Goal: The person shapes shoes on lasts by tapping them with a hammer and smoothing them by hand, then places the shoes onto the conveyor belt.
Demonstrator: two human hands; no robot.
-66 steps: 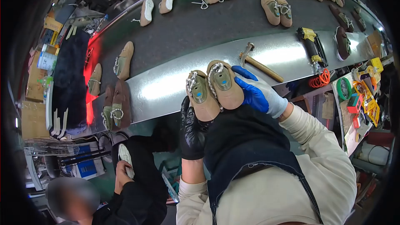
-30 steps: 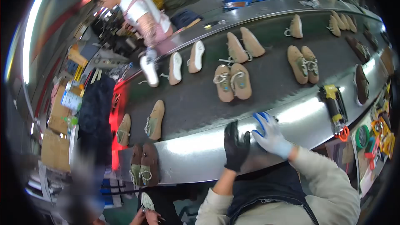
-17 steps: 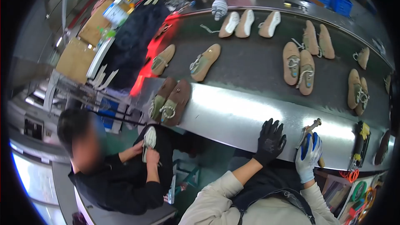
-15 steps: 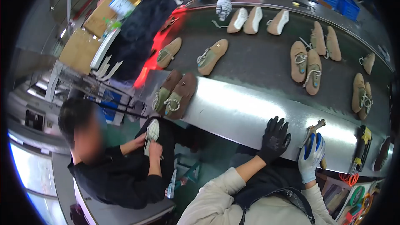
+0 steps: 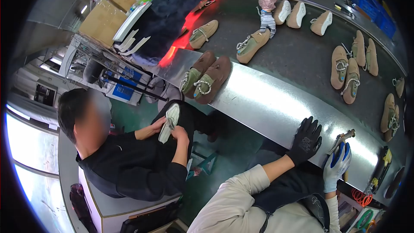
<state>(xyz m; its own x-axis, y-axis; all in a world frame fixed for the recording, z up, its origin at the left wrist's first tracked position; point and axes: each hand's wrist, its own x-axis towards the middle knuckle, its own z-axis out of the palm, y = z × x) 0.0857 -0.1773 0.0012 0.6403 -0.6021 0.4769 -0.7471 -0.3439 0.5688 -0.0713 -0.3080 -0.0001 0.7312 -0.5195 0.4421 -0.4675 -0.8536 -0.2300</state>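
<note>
My left hand [image 5: 305,141], in a black glove, lies flat with fingers spread on the shiny metal strip [image 5: 258,99] along the table's near edge. It holds nothing. To its right, my right hand [image 5: 337,166] wears a white glove with blue patches. Its fingers are stretched out beside a metal tool [image 5: 343,140] that resembles pincers and has a rounded end. The hand touches or partly covers this tool; its lower part is hidden. Several tan shoes with rope laces stand beyond on the dark surface, including a pair [image 5: 345,73] ahead of my hands.
A seated person [image 5: 125,155] at left holds a pale shoe [image 5: 169,123]. A brown pair [image 5: 207,77] stands on the metal strip. Across the table, another person's striped glove [image 5: 267,20] touches a tan shoe [image 5: 252,46]. A black-and-yellow tool [image 5: 380,166] lies at right.
My view has swung left, so the scene sits farther right. The striped glove across the table has reached to a tan shoe. My hands stay in nearly the same place on the metal strip.
</note>
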